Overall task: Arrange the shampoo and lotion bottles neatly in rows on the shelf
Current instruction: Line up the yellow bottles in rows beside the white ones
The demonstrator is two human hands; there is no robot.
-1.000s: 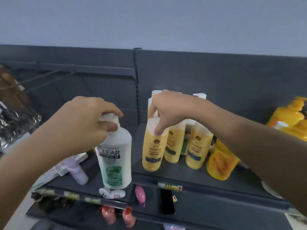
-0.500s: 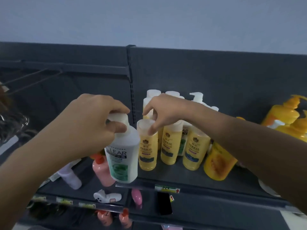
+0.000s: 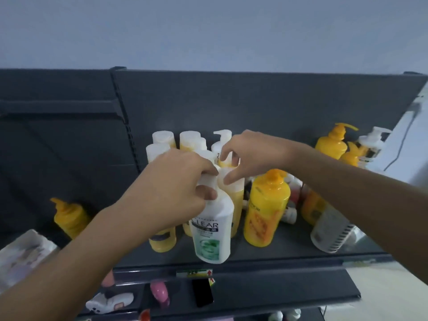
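left hand: the left hand (image 3: 171, 193) is wrapped round the white cap and neck of a white plastic shampoo bottle with a green label and "CLEAR" lettering (image 3: 214, 230), fingers curled tight on it

white bottle: sits at the front of the dark grey metal shelf (image 3: 289, 249), base right by the front lip, leaning a bit toward the camera; can't tell if it's fully resting or slightly lifted

right hand: the right hand (image 3: 250, 156) reaches in from the right, thumb and fingers pinching the white cap of a pale yellow bottle (image 3: 234, 188) just behind the white one

yellow cluster: more pale yellow bottles with white caps (image 3: 163, 139) stand bunched at the back left, touching each other, not really in clean rows

orange-yellow bottle: a fat bright yellow bottle with an orange cap (image 3: 266, 209) stands upright just right of the white bottle

right end: yellow pump bottles (image 3: 332, 144) near the back panel, and a clear-ish ribbed bottle (image 3: 331, 230) tilted partly under the right forearm

left side: one yellow pump bottle (image 3: 69, 216) stands alone, well apart from the bunch

lower shelf: a pink bottle (image 3: 159, 294) and a small white item (image 3: 108, 302), blurry
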